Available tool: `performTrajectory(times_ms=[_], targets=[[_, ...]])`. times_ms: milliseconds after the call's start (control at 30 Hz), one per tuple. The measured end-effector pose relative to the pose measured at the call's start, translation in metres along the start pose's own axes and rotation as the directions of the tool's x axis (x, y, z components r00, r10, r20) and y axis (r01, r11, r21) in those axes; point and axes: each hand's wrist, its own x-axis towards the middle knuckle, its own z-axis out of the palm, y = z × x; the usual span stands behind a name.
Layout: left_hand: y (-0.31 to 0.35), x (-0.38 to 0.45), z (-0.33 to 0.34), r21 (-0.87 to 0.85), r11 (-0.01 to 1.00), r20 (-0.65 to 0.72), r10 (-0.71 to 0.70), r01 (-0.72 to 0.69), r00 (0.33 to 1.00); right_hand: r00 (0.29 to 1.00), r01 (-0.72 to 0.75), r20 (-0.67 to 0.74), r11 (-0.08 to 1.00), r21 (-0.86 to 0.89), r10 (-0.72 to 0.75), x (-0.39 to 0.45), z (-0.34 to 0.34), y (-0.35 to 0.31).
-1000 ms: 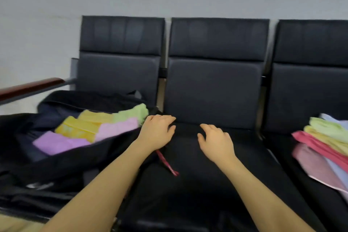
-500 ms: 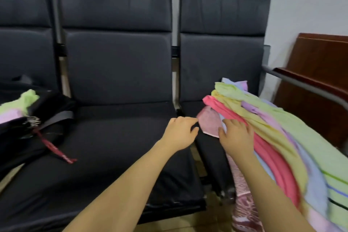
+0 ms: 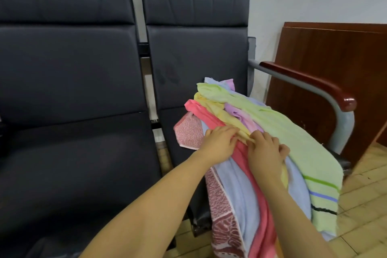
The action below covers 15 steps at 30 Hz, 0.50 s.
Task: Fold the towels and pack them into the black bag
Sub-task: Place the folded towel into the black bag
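A pile of unfolded towels lies on the right-hand seat and hangs over its front edge. On top is a light green towel (image 3: 282,128). Beside it lie a yellow towel (image 3: 215,109), a purple towel (image 3: 236,111), a red towel (image 3: 201,109), a light blue towel (image 3: 236,184) and a patterned pink towel (image 3: 188,134). My left hand (image 3: 219,144) rests on the red towel, with its fingertips curled onto the yellow towel's fold. My right hand (image 3: 266,151) pinches the same yellow fold from the other side. The black bag is out of view.
A black middle seat (image 3: 73,163) stretches to the left of the pile. A grey armrest with a wooden top (image 3: 314,81) borders the right seat. Behind it stands a brown wooden panel (image 3: 335,58). A tiled floor (image 3: 366,184) lies below.
The view has swung right, away from the bag with its folded towels. Both hands moved from the middle seat onto the towel pile and closed on the yellow towel.
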Motion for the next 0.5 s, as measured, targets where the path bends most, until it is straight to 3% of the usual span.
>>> performTrajectory(times_ms=[133, 300, 500], targets=[[-0.003, 0.010, 0.000, -0.087, 0.995, 0.018, -0.038, 0.039, 0.999, 0.986, 0.060, -0.165, 0.959, 0.275, -0.015, 0.001, -0.008, -0.004], [-0.006, 0.011, -0.017, -0.259, 0.965, 0.006, -0.051, 0.051, 0.999, 0.970, 0.186, -0.238, 0.789, 0.586, -0.052, 0.007, -0.028, -0.024], [-0.014, -0.007, -0.019, -0.346, 0.936, -0.105, -0.110, 0.067, 0.988, 0.963, 0.265, -0.207, 0.772, 0.578, -0.175, 0.004, -0.035, -0.030]])
